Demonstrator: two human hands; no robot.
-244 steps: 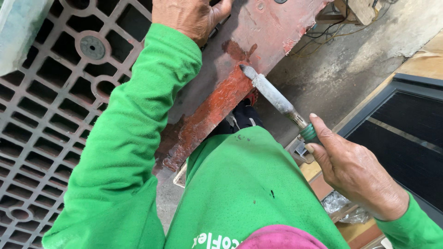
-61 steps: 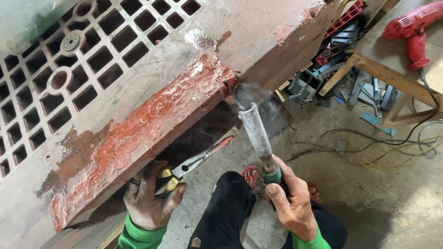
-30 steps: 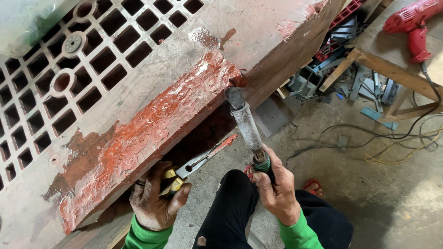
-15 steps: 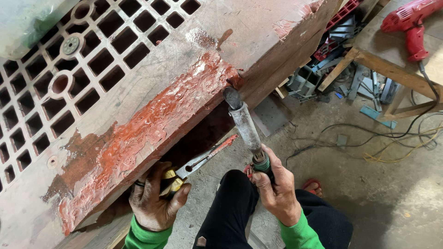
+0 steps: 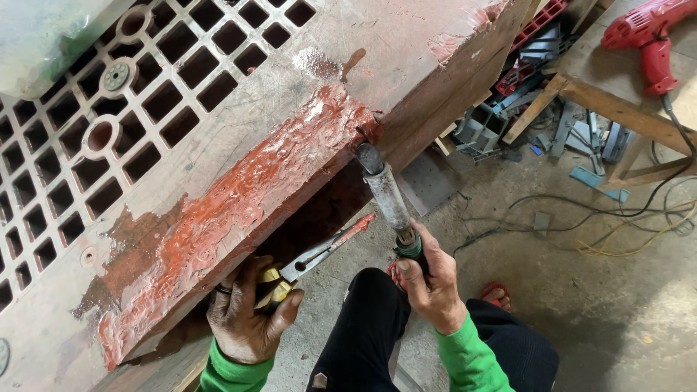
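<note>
— What have you got in each hand?

— My right hand is wrapped around the green handle of a paint-caked scraper, its tip touching the lower corner of the red-smeared edge of the metal frame. My left hand grips yellow-handled pliers, their red-stained nose pointing up under that same edge.

— And around you?

— The frame's grid of square holes fills the upper left. My black-trousered knee sits between my hands. On the concrete floor lie cables and metal scraps; a red power drill rests on a wooden bench at the upper right.
</note>
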